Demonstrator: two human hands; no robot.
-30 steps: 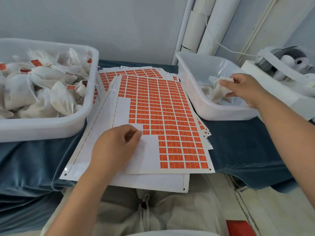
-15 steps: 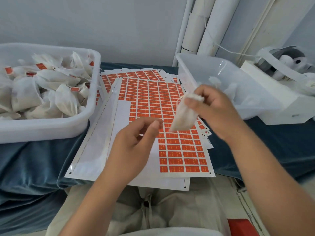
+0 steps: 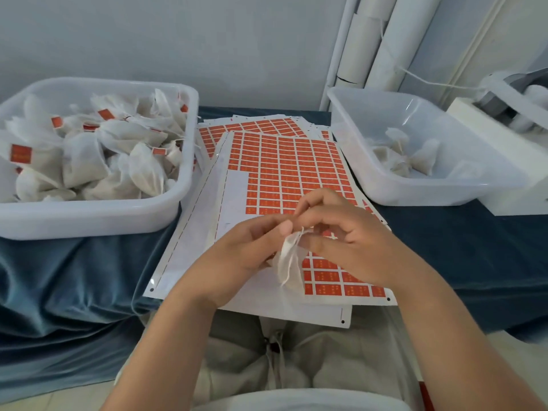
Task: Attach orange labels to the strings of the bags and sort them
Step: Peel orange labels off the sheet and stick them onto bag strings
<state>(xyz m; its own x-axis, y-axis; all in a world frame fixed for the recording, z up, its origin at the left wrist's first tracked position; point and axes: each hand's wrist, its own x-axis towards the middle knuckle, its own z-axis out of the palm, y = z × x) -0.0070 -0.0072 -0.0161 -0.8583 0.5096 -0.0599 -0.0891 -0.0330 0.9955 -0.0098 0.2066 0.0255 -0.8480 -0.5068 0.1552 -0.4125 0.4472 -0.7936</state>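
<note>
A small white mesh bag hangs between my two hands above the sheet of orange labels. My left hand pinches the bag's top with thumb and fingers. My right hand meets it from the right, its fingers curled at the bag's neck and string. Whether a peeled label sits between my fingers cannot be made out. The left white tub holds several bags with orange labels. The right clear tub holds a few unlabelled bags.
More label sheets are stacked under the top one on the blue cloth. A white machine stands at the far right. White pipes run up the wall behind. My lap is below the table edge.
My right hand took a bag out of the right tub and carried it left over the label sheet. My left hand lifted off the sheet and joined it on the bag.
</note>
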